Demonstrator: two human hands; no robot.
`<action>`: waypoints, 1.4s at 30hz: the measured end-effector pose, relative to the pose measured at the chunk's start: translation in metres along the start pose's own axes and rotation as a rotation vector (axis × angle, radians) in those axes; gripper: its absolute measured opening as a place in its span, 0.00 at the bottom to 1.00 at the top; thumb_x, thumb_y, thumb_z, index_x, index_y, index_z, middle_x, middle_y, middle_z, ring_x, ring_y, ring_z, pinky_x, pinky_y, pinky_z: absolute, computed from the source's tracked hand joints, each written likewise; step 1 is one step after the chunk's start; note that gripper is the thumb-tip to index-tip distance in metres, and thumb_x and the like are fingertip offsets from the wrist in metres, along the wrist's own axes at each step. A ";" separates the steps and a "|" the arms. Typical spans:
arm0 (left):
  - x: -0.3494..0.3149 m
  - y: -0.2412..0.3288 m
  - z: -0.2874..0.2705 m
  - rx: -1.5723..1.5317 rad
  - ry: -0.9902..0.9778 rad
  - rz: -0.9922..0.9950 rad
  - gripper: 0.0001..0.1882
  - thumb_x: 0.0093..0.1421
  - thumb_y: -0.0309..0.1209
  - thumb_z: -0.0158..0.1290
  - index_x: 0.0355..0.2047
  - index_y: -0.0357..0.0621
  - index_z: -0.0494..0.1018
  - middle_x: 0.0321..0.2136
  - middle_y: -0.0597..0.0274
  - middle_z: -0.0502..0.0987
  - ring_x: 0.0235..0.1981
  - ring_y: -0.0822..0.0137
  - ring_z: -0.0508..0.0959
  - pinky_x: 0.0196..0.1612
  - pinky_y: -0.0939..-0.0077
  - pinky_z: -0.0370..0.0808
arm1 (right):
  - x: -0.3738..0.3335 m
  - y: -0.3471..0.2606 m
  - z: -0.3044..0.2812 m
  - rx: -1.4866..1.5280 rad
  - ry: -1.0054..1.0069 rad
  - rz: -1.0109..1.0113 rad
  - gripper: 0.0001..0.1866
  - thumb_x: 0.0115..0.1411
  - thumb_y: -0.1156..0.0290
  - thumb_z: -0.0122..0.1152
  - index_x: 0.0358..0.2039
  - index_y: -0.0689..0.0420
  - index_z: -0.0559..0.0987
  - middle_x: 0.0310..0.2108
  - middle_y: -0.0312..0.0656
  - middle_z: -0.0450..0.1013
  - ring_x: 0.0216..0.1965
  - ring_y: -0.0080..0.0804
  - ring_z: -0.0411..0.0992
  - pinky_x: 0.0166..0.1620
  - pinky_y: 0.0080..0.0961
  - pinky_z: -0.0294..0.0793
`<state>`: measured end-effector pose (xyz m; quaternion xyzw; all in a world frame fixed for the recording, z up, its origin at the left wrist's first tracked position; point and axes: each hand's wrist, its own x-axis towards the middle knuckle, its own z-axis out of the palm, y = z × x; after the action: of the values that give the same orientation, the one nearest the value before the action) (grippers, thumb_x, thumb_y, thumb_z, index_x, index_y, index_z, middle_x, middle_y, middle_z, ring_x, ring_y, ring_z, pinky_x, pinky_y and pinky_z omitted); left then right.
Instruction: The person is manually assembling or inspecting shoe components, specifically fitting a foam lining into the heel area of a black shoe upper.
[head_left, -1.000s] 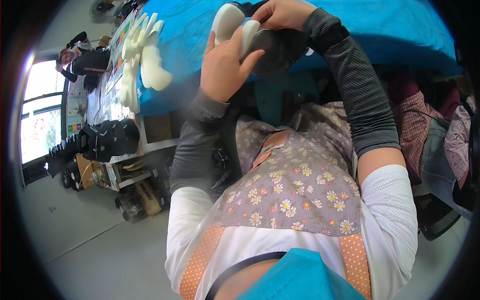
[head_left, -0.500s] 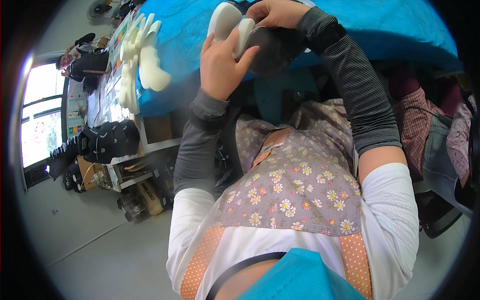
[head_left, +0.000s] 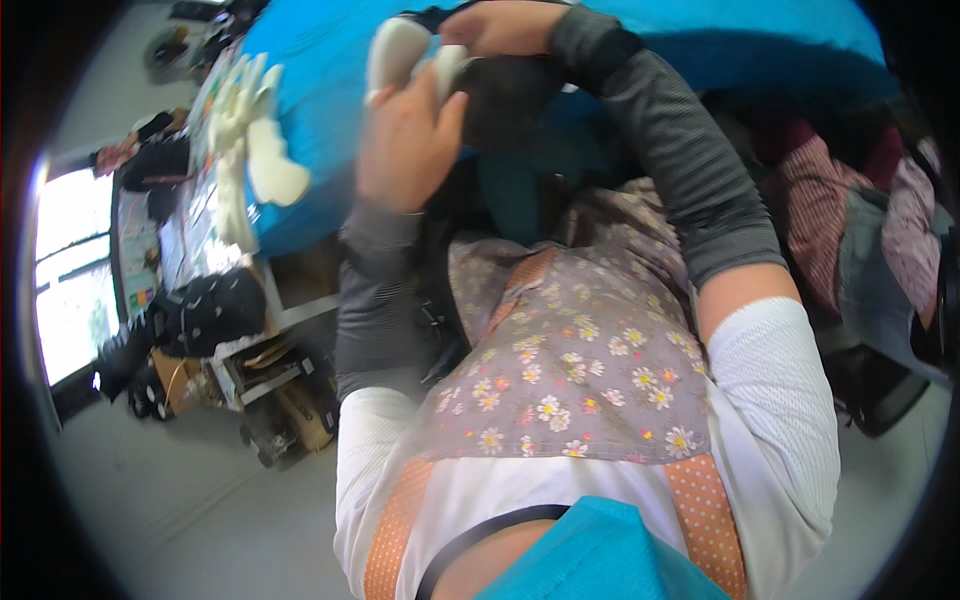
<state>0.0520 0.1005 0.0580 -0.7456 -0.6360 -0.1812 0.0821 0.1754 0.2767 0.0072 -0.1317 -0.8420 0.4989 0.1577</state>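
a: where are the white pieces located?
b: the larger white piece [head_left: 397, 50] is positioned at the far side of the blue covering's [head_left: 660, 40] near edge, just beyond the left hand [head_left: 405, 140]. the smaller white piece [head_left: 450, 68] is placed immediately to its right.
a: how is the left hand set?
b: the thumb is spread apart from the fingers, and the fingers are laid against the white pieces. the view is blurred by motion, so whether either piece is firmly gripped cannot be told.
a: and the right hand [head_left: 500, 28]?
b: its fingers are bent and drawn close together at the far end of the smaller piece. what is pinched, if anything, cannot be told.
a: what is found beside the hands?
b: a dark rounded object [head_left: 508, 100] is situated on the near side of the right hand. more white shapes [head_left: 275, 165] are laid at the left of the covering.
a: what is seen lower down?
b: both forearms are covered by dark sleeves [head_left: 385, 325]; a flowered apron [head_left: 570, 350] is worn.
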 end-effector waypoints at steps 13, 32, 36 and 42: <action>0.005 0.003 0.033 0.006 0.252 -0.081 0.17 0.55 0.44 0.61 0.33 0.41 0.77 0.23 0.49 0.78 0.26 0.50 0.80 0.29 0.64 0.75 | 0.019 0.018 0.014 -0.053 0.081 -0.083 0.13 0.54 0.72 0.56 0.40 0.57 0.79 0.37 0.37 0.77 0.40 0.27 0.73 0.48 0.24 0.70; 0.029 -0.008 0.032 -0.069 -0.004 0.021 0.11 0.58 0.39 0.56 0.33 0.45 0.78 0.21 0.50 0.75 0.22 0.51 0.76 0.25 0.63 0.70 | 0.003 0.007 0.020 0.402 0.295 -0.192 0.10 0.63 0.73 0.48 0.36 0.62 0.78 0.33 0.44 0.77 0.37 0.33 0.75 0.43 0.26 0.74; 0.025 -0.009 0.024 -0.200 -0.072 -0.067 0.19 0.55 0.46 0.60 0.36 0.43 0.79 0.25 0.55 0.80 0.28 0.60 0.80 0.33 0.72 0.74 | 0.003 0.008 0.018 0.335 0.264 -0.156 0.11 0.63 0.72 0.48 0.38 0.62 0.78 0.35 0.45 0.77 0.39 0.33 0.75 0.45 0.27 0.73; 0.027 -0.002 0.016 -0.209 -0.046 -0.081 0.22 0.54 0.50 0.59 0.33 0.41 0.78 0.25 0.49 0.79 0.29 0.52 0.79 0.34 0.63 0.74 | 0.004 0.004 0.021 0.198 0.335 -0.192 0.12 0.62 0.70 0.51 0.38 0.62 0.79 0.36 0.46 0.78 0.40 0.34 0.75 0.46 0.28 0.72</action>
<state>0.0556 0.1309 0.0534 -0.7276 -0.6451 -0.2326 -0.0182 0.1639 0.2631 -0.0053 -0.1159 -0.7594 0.5331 0.3545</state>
